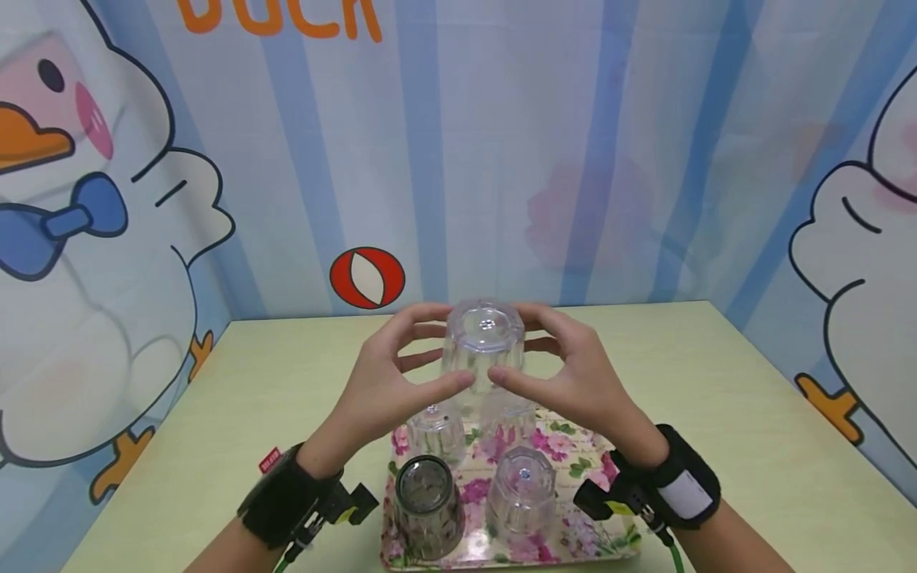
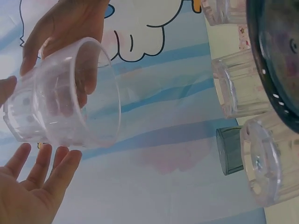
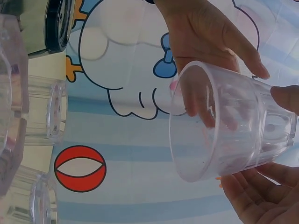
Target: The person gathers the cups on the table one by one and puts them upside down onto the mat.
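Held up between both hands is a clear ribbed tumbler (image 1: 484, 328), upside down with its wide mouth facing down. My left hand (image 1: 390, 378) has its thumb on the near side and its fingers around the left and back. From the right, my right hand (image 1: 576, 374) grips it the same way. The wrist views show the tumbler (image 2: 60, 100) as see-through and bare inside, its rim (image 3: 194, 121) apart from the cups below. Under it, a flowered tray (image 1: 566, 446) bears a grey tinted tumbler (image 1: 428, 509) and clear tumblers (image 1: 521, 493), all mouth down.
Two more clear tumblers, a left one (image 1: 437, 434) and a right one (image 1: 507, 434), stand farther back on the tray. A small dark cup (image 2: 229, 151) shows in the left wrist view. The pale table (image 1: 301, 382) ends at a duck-printed curtain (image 1: 501, 159).
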Demonstrator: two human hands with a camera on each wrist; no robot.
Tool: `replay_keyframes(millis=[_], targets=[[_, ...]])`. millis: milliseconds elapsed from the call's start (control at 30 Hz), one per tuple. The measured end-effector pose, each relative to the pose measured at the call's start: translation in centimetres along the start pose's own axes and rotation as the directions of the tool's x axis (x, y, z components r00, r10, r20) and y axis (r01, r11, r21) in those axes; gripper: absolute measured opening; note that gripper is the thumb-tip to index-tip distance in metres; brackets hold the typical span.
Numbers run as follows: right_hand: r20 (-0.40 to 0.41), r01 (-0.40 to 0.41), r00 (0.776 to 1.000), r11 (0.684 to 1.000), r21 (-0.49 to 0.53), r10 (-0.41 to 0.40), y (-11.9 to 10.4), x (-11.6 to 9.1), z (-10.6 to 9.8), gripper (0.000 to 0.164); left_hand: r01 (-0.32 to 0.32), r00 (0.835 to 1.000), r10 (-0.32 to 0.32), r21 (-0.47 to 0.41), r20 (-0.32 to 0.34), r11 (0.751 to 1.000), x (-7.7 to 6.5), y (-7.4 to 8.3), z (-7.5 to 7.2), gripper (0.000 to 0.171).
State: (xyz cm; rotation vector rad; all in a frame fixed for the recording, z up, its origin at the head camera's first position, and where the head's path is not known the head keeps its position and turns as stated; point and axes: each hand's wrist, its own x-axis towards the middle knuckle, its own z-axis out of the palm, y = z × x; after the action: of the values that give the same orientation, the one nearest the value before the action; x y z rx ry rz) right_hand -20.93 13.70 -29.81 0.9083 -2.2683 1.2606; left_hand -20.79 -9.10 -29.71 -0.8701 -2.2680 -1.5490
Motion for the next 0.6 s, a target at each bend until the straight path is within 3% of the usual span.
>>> replay_keyframes(millis=[200,600], targets=[[-0.005,-0.024,1.000,0.999,-0.024,0.024,0.2,-0.4,-0.9,0.058,-0.019,0.999,0.018,0.030,0.034,0.999,0.9,0.5,0.8,0.059],[-0.007,-0.084,0.996,0.987,-0.136,0.084,1.9,-1.6,-3.6,0.064,0.006,0.982,-0.020,0.075,0.188,0.997,3.6,0.6,3.6,0.058]])
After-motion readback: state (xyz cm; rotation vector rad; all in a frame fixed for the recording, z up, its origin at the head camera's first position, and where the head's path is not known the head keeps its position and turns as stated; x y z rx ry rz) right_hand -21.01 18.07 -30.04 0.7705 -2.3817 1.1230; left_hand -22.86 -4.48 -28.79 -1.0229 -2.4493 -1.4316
